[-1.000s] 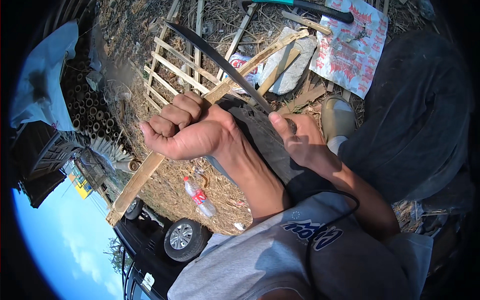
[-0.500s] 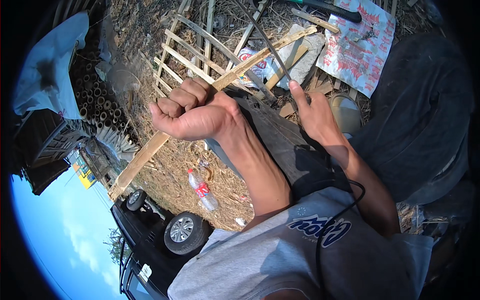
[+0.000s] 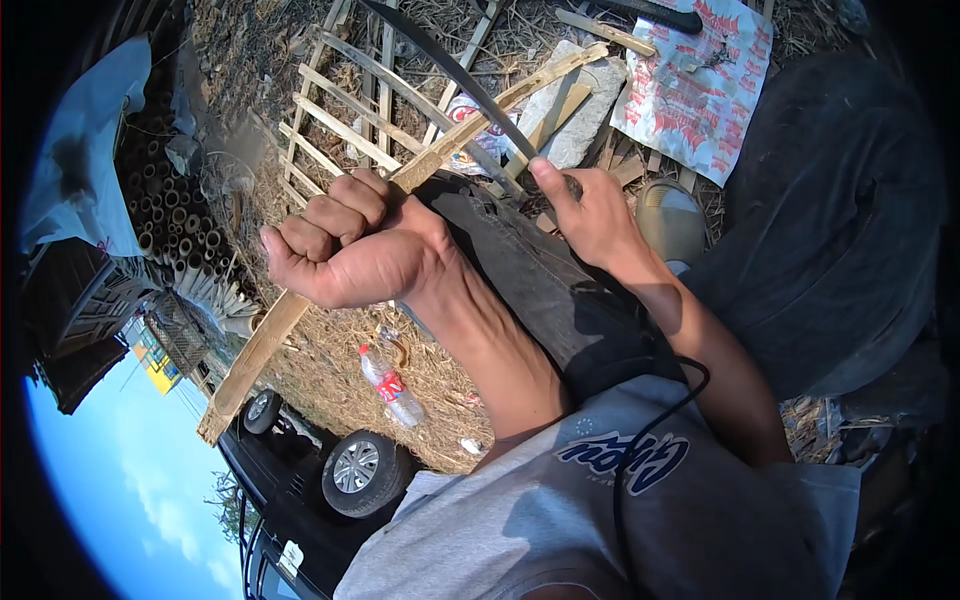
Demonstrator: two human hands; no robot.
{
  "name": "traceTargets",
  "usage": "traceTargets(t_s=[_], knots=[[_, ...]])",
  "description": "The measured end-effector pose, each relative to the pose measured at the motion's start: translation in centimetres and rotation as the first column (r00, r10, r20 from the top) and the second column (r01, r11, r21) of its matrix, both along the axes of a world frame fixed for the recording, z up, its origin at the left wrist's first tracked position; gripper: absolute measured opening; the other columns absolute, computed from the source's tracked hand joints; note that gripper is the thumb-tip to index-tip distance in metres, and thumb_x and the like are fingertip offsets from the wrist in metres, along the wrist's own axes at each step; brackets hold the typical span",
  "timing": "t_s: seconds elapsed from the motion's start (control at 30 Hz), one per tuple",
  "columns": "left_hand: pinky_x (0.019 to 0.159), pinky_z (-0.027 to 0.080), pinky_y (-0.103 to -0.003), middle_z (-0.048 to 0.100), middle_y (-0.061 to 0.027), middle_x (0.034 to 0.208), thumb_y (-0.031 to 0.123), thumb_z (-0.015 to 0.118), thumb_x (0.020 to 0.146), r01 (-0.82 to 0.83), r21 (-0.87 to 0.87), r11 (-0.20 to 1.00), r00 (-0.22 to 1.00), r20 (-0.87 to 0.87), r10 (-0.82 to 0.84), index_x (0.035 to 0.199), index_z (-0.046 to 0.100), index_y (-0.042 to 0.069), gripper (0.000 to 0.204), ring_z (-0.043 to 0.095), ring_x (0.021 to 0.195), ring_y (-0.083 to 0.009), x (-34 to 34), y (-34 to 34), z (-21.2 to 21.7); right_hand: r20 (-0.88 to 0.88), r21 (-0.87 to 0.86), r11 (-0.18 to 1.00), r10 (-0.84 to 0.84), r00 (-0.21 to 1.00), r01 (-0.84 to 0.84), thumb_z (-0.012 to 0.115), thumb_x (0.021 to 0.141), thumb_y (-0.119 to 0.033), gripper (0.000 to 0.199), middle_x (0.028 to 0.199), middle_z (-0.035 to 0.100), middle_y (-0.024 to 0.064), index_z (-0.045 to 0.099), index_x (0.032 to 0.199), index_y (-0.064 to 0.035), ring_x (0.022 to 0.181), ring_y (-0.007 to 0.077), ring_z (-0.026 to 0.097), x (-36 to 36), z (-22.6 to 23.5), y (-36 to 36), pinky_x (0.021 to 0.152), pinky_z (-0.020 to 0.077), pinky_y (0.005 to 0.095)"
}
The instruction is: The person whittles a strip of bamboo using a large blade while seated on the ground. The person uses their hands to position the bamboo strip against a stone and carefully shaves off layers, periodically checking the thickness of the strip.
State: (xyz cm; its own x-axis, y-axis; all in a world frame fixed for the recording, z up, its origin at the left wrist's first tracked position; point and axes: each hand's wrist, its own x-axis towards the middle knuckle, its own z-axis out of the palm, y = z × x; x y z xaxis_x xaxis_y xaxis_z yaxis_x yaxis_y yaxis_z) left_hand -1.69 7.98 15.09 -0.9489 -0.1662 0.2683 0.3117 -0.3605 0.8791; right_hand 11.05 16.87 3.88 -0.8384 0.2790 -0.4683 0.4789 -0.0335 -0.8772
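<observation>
the left hand (image 3: 340, 250) is closed in a fist around a long split bamboo strip (image 3: 255, 350), fingers wrapped over the top, thumb side toward the lower end. the strip runs diagonally from the lower left, through the fist, up to the upper right, where its far end (image 3: 560, 70) lies over a pale flat stone (image 3: 585, 125).

the right hand (image 3: 590, 215) is clamped on the handle of a long curved dark blade (image 3: 450, 70); the thumb is extended along the handle. the blade rises up and to the left from the hand and crosses over the bamboo strip. whether the edge touches the strip cannot be told.

both hands work above the person's lap, covered by dark trousers (image 3: 540, 290).

behind the strip, a lattice of bamboo slats (image 3: 350, 120) lies on straw-covered ground (image 3: 330, 350). a printed red-and-white sack (image 3: 700, 90) lies at upper right, just beside the stone. a plastic bottle with a red label (image 3: 392, 385) lies on the straw below the left hand. a dark vehicle's wheel (image 3: 355, 470) shows near the lower edge.
</observation>
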Motion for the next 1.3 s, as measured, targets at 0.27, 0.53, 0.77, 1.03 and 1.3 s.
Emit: traceTargets(t_s=[0.27,0.53,0.77,1.03,1.3], knots=[[0.041,0.008,-0.027,0.012,0.0054,0.046,0.033,0.033,0.103,-0.065,0.004,0.998,0.996,0.054,0.065,0.06,0.018,0.021,0.047,0.005,0.041,-0.0097,-0.4,1.2,0.6,-0.01,0.099,0.977,-0.188,0.982,0.188,0.044,0.098,-0.062,0.079,0.053,0.05,0.019,0.06,0.069,0.0095,0.054,0.0288,0.049,-1.0,0.3,0.3,0.061,0.0434,0.0454],[0.039,0.009,-0.027,0.012,0.005,0.046,0.032,0.034,0.103,0.046,0.052,0.998,0.999,-0.019,-0.045,0.059,0.017,0.02,0.049,0.005,0.039,-0.0089,0.5,2.3,0.8,0.324,0.138,0.965,-0.255,0.911,0.221,0.044,0.095,-0.067,0.085,0.066,0.062,0.0299,0.066,0.074,0.0122,0.073,0.0434,0.067,0.2,-5.3,3.8,0.074,0.049,0.0495],[0.04,0.01,-0.026,0.01,0.0065,0.047,0.033,0.035,0.104,0.0,0.141,0.99,1.0,-0.024,0.004,0.06,0.017,0.021,0.049,0.004,0.041,-0.0088,-1.8,-2.3,1.9,0.278,-0.4,0.84,-0.271,0.922,0.368,0.043,0.094,-0.072,0.072,0.048,0.04,-0.0005,0.046,0.062,-0.0068,0.037,0.0105,0.039,-0.9,-0.3,3.4,0.035,0.0313,0.029],[0.041,0.009,-0.028,0.013,0.0064,0.047,0.033,0.035,0.104,0.166,0.522,0.837,0.984,-0.032,-0.175,0.059,0.02,0.021,0.049,0.005,0.04,-0.0087,-3.8,-1.1,-2.3,0.054,-0.511,0.596,-0.697,0.715,0.619,0.08,0.081,-0.049,0.047,0.052,0.037,-0.0068,0.049,0.078,-0.0132,0.039,0.0049,0.037,-9.3,4.6,6.4,0.036,0.033,0.0247],[0.092,0.047,-0.039,0.057,-0.0147,0.085,0.074,0.049,0.089,-0.179,0.543,0.821,0.862,0.489,-0.135,0.101,0.051,0.001,0.074,0.057,0.097,-0.0312,-1.8,4.6,-6.5,-0.315,-0.303,0.645,-0.762,0.566,0.701,0.071,0.088,-0.017,0.039,0.049,0.049,-0.0027,0.052,0.055,-0.0075,0.039,0.0078,0.044,-12.7,4.8,11.0,0.038,0.0329,0.0288]])
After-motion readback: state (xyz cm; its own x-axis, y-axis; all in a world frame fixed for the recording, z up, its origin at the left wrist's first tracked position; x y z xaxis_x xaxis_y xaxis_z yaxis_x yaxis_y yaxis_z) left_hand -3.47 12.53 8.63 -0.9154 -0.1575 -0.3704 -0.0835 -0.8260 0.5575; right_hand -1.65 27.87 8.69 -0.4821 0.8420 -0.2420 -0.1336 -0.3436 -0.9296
